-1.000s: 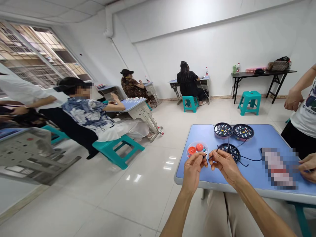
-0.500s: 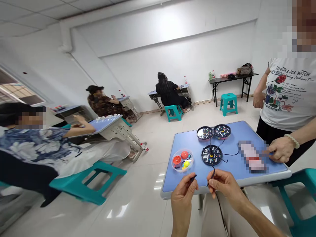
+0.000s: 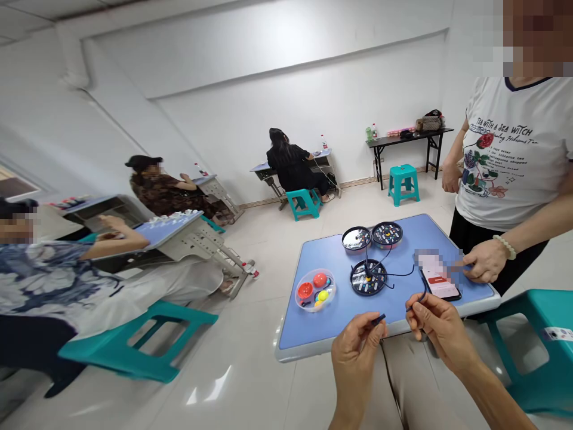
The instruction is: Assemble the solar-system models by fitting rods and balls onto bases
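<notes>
Two hands at the near edge of a blue table (image 3: 313, 322): left hand (image 3: 356, 352), fingers pinched together on a small dark plug (image 3: 378, 319); right hand (image 3: 436, 331), fingers clamped on a black cable (image 3: 423, 295), its end hidden in the grip. Nearby, a round black tray (image 3: 367, 278), plus a blurred, unreadable object (image 3: 436, 275) under a co-worker's hand (image 3: 483, 263).

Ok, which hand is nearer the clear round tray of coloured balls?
Left. Your left hand is at the near edge of the blue table, in front of and right of the clear round tray; your right hand is farther right.
</notes>
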`<action>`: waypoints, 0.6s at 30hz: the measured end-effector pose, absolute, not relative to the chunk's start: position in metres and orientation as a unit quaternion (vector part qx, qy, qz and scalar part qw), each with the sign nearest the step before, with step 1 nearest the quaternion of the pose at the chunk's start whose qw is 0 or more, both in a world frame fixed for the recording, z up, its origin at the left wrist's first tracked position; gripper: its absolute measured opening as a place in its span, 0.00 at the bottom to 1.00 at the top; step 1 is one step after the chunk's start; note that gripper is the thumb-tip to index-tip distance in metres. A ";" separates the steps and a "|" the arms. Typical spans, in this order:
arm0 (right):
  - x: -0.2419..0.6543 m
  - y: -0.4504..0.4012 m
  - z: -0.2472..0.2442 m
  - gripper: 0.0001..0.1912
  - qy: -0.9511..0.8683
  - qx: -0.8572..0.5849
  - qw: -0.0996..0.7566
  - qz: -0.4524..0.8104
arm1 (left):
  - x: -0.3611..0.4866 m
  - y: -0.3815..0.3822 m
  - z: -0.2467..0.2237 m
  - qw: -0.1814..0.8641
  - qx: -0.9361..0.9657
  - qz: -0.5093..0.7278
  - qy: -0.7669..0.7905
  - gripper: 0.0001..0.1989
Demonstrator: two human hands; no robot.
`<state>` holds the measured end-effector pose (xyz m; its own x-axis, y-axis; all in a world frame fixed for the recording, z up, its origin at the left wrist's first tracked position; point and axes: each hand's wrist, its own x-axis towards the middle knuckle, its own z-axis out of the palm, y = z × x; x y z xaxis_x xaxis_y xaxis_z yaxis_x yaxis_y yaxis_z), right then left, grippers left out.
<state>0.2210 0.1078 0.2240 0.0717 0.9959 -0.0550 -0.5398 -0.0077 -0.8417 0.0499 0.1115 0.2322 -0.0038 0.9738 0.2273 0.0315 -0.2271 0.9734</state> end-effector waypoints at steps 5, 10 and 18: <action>0.223 0.110 0.224 0.14 -0.283 -0.353 0.638 0.623 | 0.058 0.113 0.242 0.328 0.641 0.548 0.425 0.05; 0.219 0.111 0.220 0.16 -0.273 -0.343 0.635 0.636 | 0.064 0.115 0.240 0.314 0.670 0.526 0.420 0.06; 0.225 0.106 0.212 0.15 -0.282 -0.351 0.629 0.633 | 0.067 0.115 0.230 0.328 0.682 0.509 0.411 0.07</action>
